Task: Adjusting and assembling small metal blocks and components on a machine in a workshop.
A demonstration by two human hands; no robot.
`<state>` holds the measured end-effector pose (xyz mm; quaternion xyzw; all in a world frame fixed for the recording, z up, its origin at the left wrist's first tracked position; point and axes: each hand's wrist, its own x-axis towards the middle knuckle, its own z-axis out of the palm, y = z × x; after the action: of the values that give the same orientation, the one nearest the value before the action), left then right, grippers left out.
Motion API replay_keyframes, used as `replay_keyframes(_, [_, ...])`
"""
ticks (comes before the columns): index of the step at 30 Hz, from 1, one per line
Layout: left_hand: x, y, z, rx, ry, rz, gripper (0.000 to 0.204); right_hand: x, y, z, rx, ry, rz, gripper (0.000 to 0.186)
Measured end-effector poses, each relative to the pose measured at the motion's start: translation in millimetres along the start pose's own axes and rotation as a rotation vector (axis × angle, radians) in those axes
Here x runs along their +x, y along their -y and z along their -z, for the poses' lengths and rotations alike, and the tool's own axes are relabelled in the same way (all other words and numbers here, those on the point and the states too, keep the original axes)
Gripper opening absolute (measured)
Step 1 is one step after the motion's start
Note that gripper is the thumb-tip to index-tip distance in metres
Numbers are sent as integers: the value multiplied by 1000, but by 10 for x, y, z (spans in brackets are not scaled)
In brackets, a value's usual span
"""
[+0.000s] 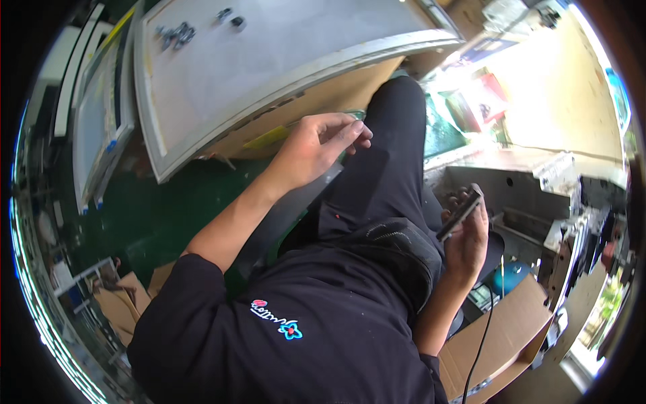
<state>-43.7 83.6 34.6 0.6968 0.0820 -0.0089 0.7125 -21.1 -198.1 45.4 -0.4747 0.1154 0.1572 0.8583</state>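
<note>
My left hand (321, 147) is raised over my thigh, just in front of the near edge of a framed white tabletop (296, 44). Its thumb and forefinger press together; whatever sits between them, if anything, is too small to make out. Lower and to the right, my right hand (471, 239) is closed around a slim dark bar-shaped object (461, 212), held at a slant with its upper end away from me. The exact kind of this object cannot be told. Small metal parts (176, 35) lie in a cluster at the tabletop's far left, with a few more (232, 20) beside them.
A framed panel (101, 128) leans at the left above the green floor (148, 215). An open cardboard box (494, 330) stands at the lower right, with a black cable (481, 337) hanging across it. Grey metal machinery (525, 192) is beyond my right hand. More cardboard (121, 306) lies lower left.
</note>
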Motion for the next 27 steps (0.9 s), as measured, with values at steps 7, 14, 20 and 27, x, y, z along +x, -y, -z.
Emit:
replay_keyframes(7, [-333,812,608,487,-145,249,26,335,28,477,100,58,-157,28])
replay_keyframes(14, [-741,2374,858,827,-129,696,19,653,49,387,138,25,-243,31])
replay_keyframes(20, [-883,3164,785,727,26,827,24,932,77,346,182,2,-286,31])
replay_keyframes(27, [-438,3382,539,775,45,637,28,1118,14,284,235,-10,-319,27])
